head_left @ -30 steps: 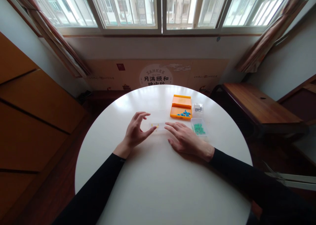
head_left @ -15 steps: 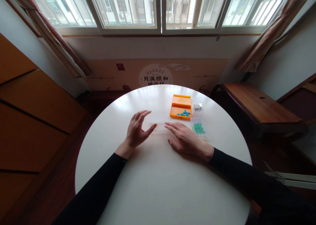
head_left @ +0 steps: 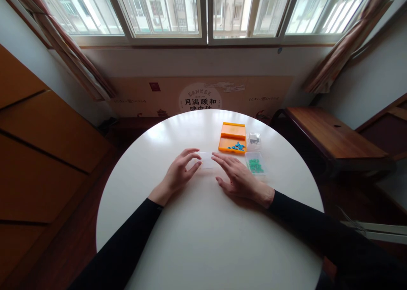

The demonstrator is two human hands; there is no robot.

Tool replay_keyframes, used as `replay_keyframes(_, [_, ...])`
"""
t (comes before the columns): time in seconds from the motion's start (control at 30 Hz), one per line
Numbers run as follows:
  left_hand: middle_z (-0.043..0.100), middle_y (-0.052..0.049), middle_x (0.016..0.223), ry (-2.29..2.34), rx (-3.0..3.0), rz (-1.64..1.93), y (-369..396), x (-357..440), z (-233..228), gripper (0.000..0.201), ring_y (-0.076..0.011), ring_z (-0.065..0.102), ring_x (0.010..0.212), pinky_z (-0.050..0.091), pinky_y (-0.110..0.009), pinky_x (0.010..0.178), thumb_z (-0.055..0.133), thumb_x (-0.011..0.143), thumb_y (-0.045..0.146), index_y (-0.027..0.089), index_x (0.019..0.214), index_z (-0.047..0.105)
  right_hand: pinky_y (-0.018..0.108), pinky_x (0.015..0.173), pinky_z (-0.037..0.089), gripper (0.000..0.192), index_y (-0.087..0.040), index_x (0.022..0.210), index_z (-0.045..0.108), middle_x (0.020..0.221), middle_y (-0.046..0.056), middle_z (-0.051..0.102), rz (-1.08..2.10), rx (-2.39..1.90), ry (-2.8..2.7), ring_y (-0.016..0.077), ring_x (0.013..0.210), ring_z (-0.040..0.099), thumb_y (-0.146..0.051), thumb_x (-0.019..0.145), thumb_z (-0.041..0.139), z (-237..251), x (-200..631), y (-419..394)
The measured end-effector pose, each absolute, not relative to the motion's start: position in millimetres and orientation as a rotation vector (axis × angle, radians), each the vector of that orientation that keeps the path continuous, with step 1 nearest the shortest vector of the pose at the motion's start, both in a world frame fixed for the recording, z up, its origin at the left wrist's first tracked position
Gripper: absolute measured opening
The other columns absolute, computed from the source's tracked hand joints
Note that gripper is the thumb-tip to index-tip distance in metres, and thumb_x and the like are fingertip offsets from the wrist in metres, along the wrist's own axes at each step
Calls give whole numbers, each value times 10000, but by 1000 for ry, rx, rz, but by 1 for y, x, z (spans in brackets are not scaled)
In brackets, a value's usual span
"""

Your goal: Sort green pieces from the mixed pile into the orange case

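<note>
Head view gives me the round white table (head_left: 203,239) first, its near edge cut off by the frame. At about one o'clock on it lies the open orange plastic case (head_left: 232,138) with small blue pieces (head_left: 237,146) in its tray; just right of it sit a small clear box (head_left: 254,140) and a clear tray of green pieces (head_left: 255,165). At twelve o'clock from my wrists lies the small clear flat plastic box (head_left: 206,160), between both hands. My left hand (head_left: 179,175) curls at its left end, thumb and forefinger apart, pinching nothing; my right hand (head_left: 238,179) rests flat, fingers spread, tips at the box's right edge. I judge the box could skid or flip if one side presses harder, scattering whatever is inside. Its contents are hard to make out, possibly hidden behind my left fingers.
</note>
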State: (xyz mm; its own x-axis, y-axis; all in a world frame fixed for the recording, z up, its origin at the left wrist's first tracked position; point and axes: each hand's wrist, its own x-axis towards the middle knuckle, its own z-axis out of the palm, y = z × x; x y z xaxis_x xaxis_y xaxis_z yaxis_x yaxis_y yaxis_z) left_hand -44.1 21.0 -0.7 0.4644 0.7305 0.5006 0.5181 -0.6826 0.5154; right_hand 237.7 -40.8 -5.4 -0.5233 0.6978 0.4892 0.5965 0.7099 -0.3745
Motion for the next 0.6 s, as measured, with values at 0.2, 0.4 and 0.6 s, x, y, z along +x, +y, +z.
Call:
replay_keyframes(0.2, [694,-115,1505,1111,2360,965,24,-46,-4,336,-303,698,1374,594,-504,1177,633,1095,452,260,1364,693,624,1318,436,756,-255,1739,389,1753,140,494,209,-960,-2437,348,1579,527,-225,1030,648,-6,240,-39])
replay_keyframes(0.4, [719,-125,1466,1082,2339,949,29,-48,-8,383,-312,691,1385,572,-525,1212,649,1086,493,254,1381,700,614,1308,449,760,-262,1744,388,1762,134,484,223,-956,-2442,341,1571,534,-221,1032,650,-7,241,-38])
replay_keyframes(0.6, [725,-125,1438,1063,2361,939,30,-47,-6,374,-311,699,1357,560,-528,1209,643,1090,511,251,1351,702,613,1311,440,745,-254,1734,398,1760,129,486,216,-964,-2450,341,1573,528,-225,1031,643,-7,241,-38])
